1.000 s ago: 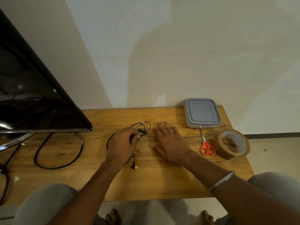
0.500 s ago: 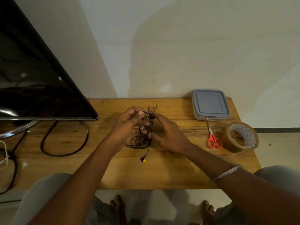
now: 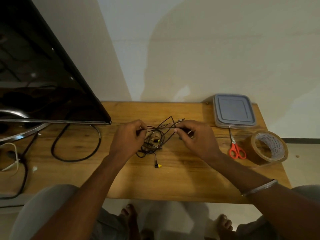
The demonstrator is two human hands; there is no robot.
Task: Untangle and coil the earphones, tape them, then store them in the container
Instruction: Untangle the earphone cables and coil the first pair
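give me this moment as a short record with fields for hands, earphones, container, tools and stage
hands: left hand and right hand each pinch the cable, a strand stretched between them
earphones: tangled black cable hanging between the hands; one yellow-tipped earbud lies on the table
container: lid on, back right corner of the table
tools: red-handled scissors beside the brown tape roll, right of the hands, untouched
stage: untangling; not yet coiled or taped
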